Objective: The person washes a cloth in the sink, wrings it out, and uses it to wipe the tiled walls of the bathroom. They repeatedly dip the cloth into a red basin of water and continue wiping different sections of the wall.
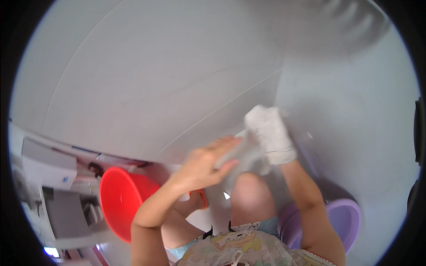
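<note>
My left hand (208, 163) is bare, with thumb and fingers apart and nothing between them. It is blurred and lies just left of my right hand (273, 139). Over the right hand, down to the wrist, fits a white cloth cover (266, 124) that looks like a sock. The fingers inside it are hidden, so their pose cannot be seen. Between the hands is a pale, blurred patch that I cannot make out. Below them shows my bent knee (251, 196).
A red plastic tub (116, 202) stands to the left, and a purple plastic basin (351, 216) to the right by my right forearm. Grey walls (166, 73) meet in a corner ahead. A white cabinet-like box (50, 166) is at far left. On my foot is an orange sandal (203, 199).
</note>
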`<move>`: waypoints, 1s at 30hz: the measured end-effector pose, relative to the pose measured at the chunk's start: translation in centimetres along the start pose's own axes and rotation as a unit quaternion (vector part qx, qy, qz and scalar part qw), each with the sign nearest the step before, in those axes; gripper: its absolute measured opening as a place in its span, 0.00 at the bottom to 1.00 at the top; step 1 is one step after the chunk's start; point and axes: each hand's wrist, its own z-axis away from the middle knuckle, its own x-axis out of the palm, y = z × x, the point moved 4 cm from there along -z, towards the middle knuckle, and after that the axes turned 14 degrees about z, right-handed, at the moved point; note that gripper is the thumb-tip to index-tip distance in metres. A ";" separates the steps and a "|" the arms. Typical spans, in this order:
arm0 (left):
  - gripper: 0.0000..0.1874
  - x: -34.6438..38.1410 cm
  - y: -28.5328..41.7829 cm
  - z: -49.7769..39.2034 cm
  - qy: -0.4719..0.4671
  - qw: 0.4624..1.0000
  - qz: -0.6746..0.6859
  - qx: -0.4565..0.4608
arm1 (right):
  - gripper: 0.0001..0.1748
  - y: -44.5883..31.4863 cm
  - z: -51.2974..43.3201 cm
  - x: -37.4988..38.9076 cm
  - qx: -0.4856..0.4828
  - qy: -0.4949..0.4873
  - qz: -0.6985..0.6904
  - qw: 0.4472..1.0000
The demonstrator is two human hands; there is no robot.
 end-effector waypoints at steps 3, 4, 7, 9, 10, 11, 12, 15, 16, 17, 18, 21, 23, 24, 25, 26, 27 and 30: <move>0.15 -6.4 -1.8 7.0 0.235 0.955 -0.031 -0.177 | 0.25 6.5 -0.6 -0.7 0.013 0.143 0.212 0.967; 0.14 -8.4 -2.1 8.9 0.363 0.924 0.057 -0.109 | 0.24 8.4 -0.8 -0.9 0.018 0.220 0.218 0.951; 0.14 -16.3 -2.4 15.6 0.574 0.815 0.044 -0.067 | 0.20 12.7 -2.9 -0.6 0.076 0.246 0.119 0.959; 0.16 -19.8 -1.7 18.6 0.627 0.775 -0.014 -0.073 | 0.18 13.5 -5.1 -1.2 0.095 0.269 0.078 0.955; 0.18 -21.0 -1.7 19.1 0.629 0.771 -0.054 -0.083 | 0.17 13.1 -6.2 -1.7 0.102 0.284 0.060 0.951; 0.19 -22.1 -2.1 19.3 0.651 0.746 -0.086 -0.109 | 0.16 12.4 -7.5 -2.5 0.107 0.303 0.039 0.946; 0.21 -22.7 -2.5 18.7 0.639 0.761 -0.088 -0.068 | 0.15 11.4 -8.7 -3.5 0.107 0.325 0.015 0.939; 0.29 -23.6 -5.3 16.8 0.645 0.761 -0.052 -0.048 | 0.12 5.7 -12.9 -6.8 0.085 0.387 -0.067 0.916; 0.28 -23.6 -5.9 16.0 0.619 0.781 -0.069 -0.045 | 0.11 3.2 -14.3 -8.1 0.075 0.407 -0.097 0.905; 0.27 -23.5 -6.4 15.9 0.627 0.776 -0.052 -0.045 | 0.10 0.4 -15.0 -9.0 0.063 0.417 -0.128 0.898; 0.26 -23.5 -6.7 16.0 0.636 0.770 -0.026 -0.039 | 0.09 -2.6 -15.6 -10.0 0.051 0.427 -0.162 0.888; 0.25 -23.3 -6.9 15.8 0.629 0.777 -0.016 0.008 | 0.05 -12.0 -14.8 -11.2 0.011 0.425 -0.254 0.869; 0.24 -23.2 -7.0 15.9 0.640 0.767 -0.035 -0.007 | 0.04 -17.8 -12.9 -10.5 -0.021 0.394 -0.316 0.863; 0.24 -23.2 -7.2 15.7 0.644 0.763 -0.043 -0.005 | 0.03 -20.3 -11.6 -9.6 -0.041 0.367 -0.344 0.863; 0.24 -23.1 -7.3 15.6 0.649 0.760 -0.034 0.003 | 0.02 -22.4 -10.4 -8.4 -0.058 0.334 -0.371 0.865; 0.23 -23.0 -7.6 15.5 0.653 0.757 -0.024 0.012 | 0.02 -24.3 -9.3 -6.9 -0.075 0.298 -0.396 0.866; 0.23 -23.0 -7.9 15.3 0.655 0.755 -0.004 0.029 | 0.03 -25.8 -8.1 -5.0 -0.091 0.251 -0.419 0.868; 0.23 -23.3 -8.2 15.0 0.636 0.767 -0.013 0.088 | 0.05 -29.2 -4.2 1.2 -0.119 0.139 -0.455 0.871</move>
